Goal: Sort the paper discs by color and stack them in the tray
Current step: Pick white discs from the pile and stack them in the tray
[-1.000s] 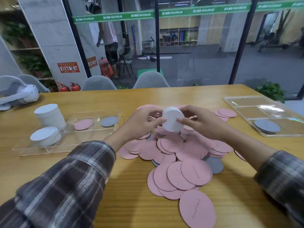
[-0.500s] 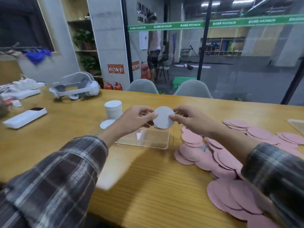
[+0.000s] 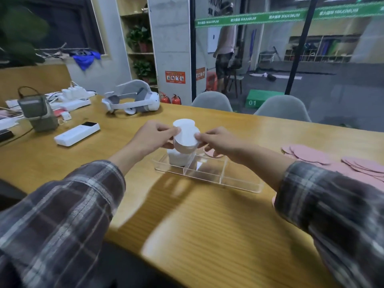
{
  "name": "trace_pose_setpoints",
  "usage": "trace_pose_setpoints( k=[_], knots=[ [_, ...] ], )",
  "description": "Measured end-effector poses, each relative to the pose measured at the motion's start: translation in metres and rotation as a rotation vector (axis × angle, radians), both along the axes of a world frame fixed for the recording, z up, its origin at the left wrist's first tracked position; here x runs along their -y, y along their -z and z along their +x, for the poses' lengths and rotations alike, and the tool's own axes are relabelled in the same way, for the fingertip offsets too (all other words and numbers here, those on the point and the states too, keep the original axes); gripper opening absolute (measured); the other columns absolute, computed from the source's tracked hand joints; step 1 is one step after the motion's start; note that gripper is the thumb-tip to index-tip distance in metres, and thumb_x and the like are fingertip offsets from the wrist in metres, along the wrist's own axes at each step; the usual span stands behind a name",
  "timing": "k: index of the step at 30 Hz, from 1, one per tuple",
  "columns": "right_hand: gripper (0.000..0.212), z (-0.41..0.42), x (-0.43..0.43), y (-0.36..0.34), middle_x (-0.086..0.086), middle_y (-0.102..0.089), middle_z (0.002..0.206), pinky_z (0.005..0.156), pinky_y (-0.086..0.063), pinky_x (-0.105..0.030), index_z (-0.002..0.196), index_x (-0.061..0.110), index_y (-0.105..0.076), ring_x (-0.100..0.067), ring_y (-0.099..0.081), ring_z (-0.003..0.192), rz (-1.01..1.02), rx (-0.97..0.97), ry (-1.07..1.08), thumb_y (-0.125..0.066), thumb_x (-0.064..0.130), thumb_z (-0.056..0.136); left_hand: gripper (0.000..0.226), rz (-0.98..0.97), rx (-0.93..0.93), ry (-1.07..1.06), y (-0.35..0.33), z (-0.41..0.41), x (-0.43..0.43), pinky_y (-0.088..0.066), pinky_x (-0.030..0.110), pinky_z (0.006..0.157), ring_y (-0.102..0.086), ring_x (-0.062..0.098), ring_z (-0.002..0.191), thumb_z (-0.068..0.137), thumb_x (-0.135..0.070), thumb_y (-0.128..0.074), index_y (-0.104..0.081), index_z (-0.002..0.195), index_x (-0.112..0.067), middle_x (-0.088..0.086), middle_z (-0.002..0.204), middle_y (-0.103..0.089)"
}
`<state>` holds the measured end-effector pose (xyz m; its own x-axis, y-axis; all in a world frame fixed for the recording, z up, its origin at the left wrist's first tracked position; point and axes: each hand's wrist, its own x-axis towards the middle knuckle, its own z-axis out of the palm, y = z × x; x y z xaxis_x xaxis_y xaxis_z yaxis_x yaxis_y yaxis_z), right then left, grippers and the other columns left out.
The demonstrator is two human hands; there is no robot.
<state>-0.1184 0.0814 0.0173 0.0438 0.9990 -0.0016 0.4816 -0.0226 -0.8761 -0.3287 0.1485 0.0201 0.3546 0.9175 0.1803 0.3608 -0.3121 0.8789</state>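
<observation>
Item: stack of white discs (image 3: 185, 138). Round, so no long axis across the face. The short stack axis is tilted, with the flat top face turned up and toward the wearer and the banded edge showing below.

Surface: wooden table (image 3: 187, 225). Well left of the left hand are a grey box device (image 3: 37, 113) and a white power bank (image 3: 76, 132). Beyond the left hand lies a white headset (image 3: 133, 98). Under both hands is a clear divided tray (image 3: 239, 188). Far right of the right hand lie loose pink discs (image 3: 307, 154).

Room: shelving with plants at left; two grey chairs (image 3: 212, 100) behind the table; a glass wall with a green band; a person (image 3: 224, 48) standing beyond it.

Position: the stack is held between the hands, above the tray's far left compartment. The left hand (image 3: 151, 136) pinches its left rim and the right hand (image 3: 218, 140) pinches its right rim, so the hands sit one stack-width apart. More white discs show just above and below the held stack; it is unclear whether they form one pile or two.
</observation>
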Motion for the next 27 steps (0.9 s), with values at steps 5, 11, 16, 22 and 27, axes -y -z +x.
trace_pose_setpoints(
  k=[5,11,16,22,27],
  knots=[
    [0.035,-0.020,-0.022,0.007,-0.003,-0.066,0.094,0.061,-0.040,-0.026,0.101,0.007,-0.069,-0.017,-0.053,0.079,-0.064,-0.009,0.037,-0.059,0.040,0.098,0.029,-0.043,-0.025,-0.058,0.012,-0.015,-0.015,-0.063,0.047,0.090,-0.079,0.024,0.076,0.096,-0.033,-0.072,-0.082,0.088,-0.007,0.006,0.089,-0.080],
    [0.045,-0.024,-0.030,0.015,-0.005,-0.066,0.093,0.060,-0.036,-0.028,0.108,-0.001,-0.070,-0.018,-0.049,0.077,-0.059,0.072,0.066,-0.054,0.040,0.100,0.037,0.014,-0.161,-0.051,0.026,-0.019,-0.020,-0.061,0.049,0.092,-0.078,0.018,0.072,0.096,-0.049,-0.066,-0.083,0.087,-0.017,-0.004,0.081,-0.080],
    [0.035,-0.013,-0.031,0.017,-0.006,-0.069,0.098,0.059,-0.038,-0.028,0.096,0.005,-0.070,-0.018,-0.052,0.076,-0.010,0.084,0.040,-0.049,0.033,0.097,0.052,-0.019,-0.166,-0.007,0.021,-0.025,-0.017,-0.061,0.046,0.092,-0.077,0.018,0.084,0.096,-0.061,-0.058,-0.080,0.095,-0.014,-0.002,0.091,-0.080],
    [0.030,-0.009,-0.023,0.025,0.010,-0.073,0.101,0.071,-0.048,-0.023,0.110,0.026,-0.073,-0.007,-0.066,0.084,0.154,0.399,-0.162,-0.074,0.029,0.081,0.064,0.079,-0.316,0.247,0.024,-0.031,-0.014,-0.054,0.025,0.098,-0.067,0.001,0.113,0.082,-0.022,-0.086,-0.057,0.135,-0.043,-0.017,0.119,-0.074],
    [0.033,-0.016,-0.024,0.032,0.007,-0.075,0.091,0.062,-0.045,-0.016,0.101,0.023,-0.075,-0.007,-0.067,0.080,0.250,0.424,-0.085,-0.086,0.033,0.071,0.099,0.240,-0.377,0.149,0.032,-0.027,-0.019,-0.057,0.039,0.099,-0.068,0.002,0.108,0.062,-0.050,-0.094,-0.047,0.148,-0.042,-0.009,0.118,-0.075]
  ],
)
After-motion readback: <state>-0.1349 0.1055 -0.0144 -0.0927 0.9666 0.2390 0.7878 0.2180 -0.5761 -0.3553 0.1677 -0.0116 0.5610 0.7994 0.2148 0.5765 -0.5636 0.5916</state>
